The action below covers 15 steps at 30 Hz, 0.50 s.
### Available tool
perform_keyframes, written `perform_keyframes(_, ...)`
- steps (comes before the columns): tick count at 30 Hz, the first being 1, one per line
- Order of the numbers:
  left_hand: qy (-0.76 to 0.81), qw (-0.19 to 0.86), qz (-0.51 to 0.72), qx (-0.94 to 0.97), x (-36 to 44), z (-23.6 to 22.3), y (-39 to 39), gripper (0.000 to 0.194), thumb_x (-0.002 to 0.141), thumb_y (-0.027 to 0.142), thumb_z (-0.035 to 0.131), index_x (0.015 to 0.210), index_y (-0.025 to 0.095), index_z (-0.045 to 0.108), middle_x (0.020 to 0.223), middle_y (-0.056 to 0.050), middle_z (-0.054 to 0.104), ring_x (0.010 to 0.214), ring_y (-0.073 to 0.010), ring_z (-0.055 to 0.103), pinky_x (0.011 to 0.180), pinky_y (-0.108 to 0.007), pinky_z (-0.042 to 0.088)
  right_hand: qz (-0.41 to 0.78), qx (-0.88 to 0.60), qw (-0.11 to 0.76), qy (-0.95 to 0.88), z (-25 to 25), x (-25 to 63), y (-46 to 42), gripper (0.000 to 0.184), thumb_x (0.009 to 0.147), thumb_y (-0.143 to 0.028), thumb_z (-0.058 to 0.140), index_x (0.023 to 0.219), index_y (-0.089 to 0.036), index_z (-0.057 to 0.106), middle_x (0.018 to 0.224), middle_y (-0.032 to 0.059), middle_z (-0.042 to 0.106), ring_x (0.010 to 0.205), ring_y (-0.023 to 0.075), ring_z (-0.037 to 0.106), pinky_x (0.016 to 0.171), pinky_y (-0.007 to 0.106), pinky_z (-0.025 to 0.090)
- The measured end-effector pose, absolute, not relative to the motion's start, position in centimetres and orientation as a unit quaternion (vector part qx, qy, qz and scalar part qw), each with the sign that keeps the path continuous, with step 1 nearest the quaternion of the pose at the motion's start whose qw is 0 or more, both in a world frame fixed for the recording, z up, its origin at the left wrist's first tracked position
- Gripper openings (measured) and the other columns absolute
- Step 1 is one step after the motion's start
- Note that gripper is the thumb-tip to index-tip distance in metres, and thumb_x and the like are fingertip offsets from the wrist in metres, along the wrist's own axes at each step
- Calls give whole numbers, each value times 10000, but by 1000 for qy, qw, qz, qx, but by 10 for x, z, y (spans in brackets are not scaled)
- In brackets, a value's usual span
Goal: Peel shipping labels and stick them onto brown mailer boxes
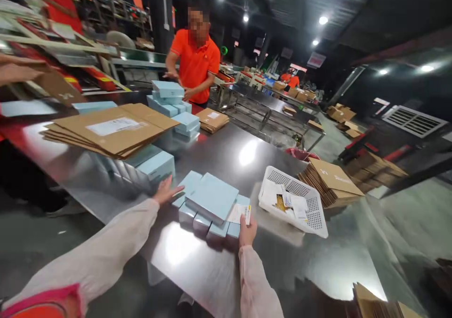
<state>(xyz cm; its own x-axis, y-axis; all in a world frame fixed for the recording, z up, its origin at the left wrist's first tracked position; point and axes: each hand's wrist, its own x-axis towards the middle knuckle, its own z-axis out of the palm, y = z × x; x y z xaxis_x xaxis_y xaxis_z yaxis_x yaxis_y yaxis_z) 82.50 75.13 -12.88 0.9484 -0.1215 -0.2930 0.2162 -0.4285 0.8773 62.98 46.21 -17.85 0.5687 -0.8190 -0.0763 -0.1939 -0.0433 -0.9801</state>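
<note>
Several light blue boxes stand in a row on the metal table in front of me, with one larger blue box lying flat across their tops. My left hand is at the left end of the row, fingers stretched out and apart, holding nothing. At the right end, my right hand pinches a white printed card with a yellow strip at its edge. The card lies close over the row, partly beneath the larger box's edge. Some fingers of my right hand are hidden.
Right of the boxes sits a white plastic basket with paper packets, beside stacked folded cartons. Flat cartons rest on blue boxes at left. A co-worker in orange stands across the metal table near more blue boxes.
</note>
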Motion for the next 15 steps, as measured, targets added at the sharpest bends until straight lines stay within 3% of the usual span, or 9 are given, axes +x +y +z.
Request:
perform_keyframes(2, -7, 492, -29, 870, 823, -111, 742, 771, 747, 457, 635, 1399, 130, 384, 1515, -143, 319, 1445, -336, 134, 1177, -440, 143, -297, -662, 566, 392, -168, 623, 454, 650, 625, -619, 638, 991, -87, 710, 1172, 171, 665, 1154, 302, 569, 985, 381, 438)
perform_keyframes(4, -100, 453, 84, 882, 805, -88, 722, 533, 797, 437, 600, 1263, 183, 544, 1354, -103, 512, 1334, -304, 358, 1165, -435, 202, -320, -648, 567, 395, -150, 612, 446, 651, 660, -630, 601, 977, -73, 715, 1054, 162, 710, 1029, 297, 627, 902, 379, 483)
perform_keyframes(6, -252, 444, 105, 853, 775, -66, 690, 301, 845, 411, 556, 1045, 222, 678, 1150, -75, 622, 1190, -269, 487, 1123, -427, 292, -343, -630, 574, 394, -128, 600, 441, 632, 666, -618, 610, 963, -70, 713, 951, 150, 732, 913, 281, 657, 824, 367, 510)
perform_keyframes(8, -434, 446, 63, 781, 738, -50, 651, 235, 862, 355, 552, 958, 246, 736, 1167, -80, 621, 1192, -271, 478, 1094, -436, 330, -351, -604, 605, 381, -106, 585, 437, 594, 628, -581, 671, 948, -82, 706, 918, 141, 738, 855, 264, 666, 789, 357, 523)
perform_keyframes(10, -554, 434, -19, 710, 697, -45, 611, 239, 846, 302, 587, 1017, 258, 749, 1249, -92, 591, 1199, -276, 484, 1049, -426, 379, -333, -554, 676, 353, -87, 564, 435, 591, 574, -531, 745, 982, -107, 680, 909, 119, 739, 828, 250, 674, 772, 360, 534)
perform_keyframes(12, -600, 417, -130, 670, 655, -48, 577, 259, 826, 237, 614, 1048, 238, 746, 1143, -97, 644, 1047, -232, 587, 927, -355, 468, -317, -477, 746, 339, -75, 531, 437, 633, 533, -484, 808, 1039, -144, 642, 893, 78, 739, 822, 239, 684, 775, 370, 544)
perform_keyframes(15, -612, 394, -229, 647, 589, -58, 541, 185, 823, 185, 619, 942, 185, 761, 889, -59, 704, 837, -170, 641, 800, -267, 489, -290, -376, 805, 355, -69, 462, 449, 616, 528, -472, 848, 1008, -153, 632, 864, 65, 737, 850, 252, 695, 781, 384, 553)
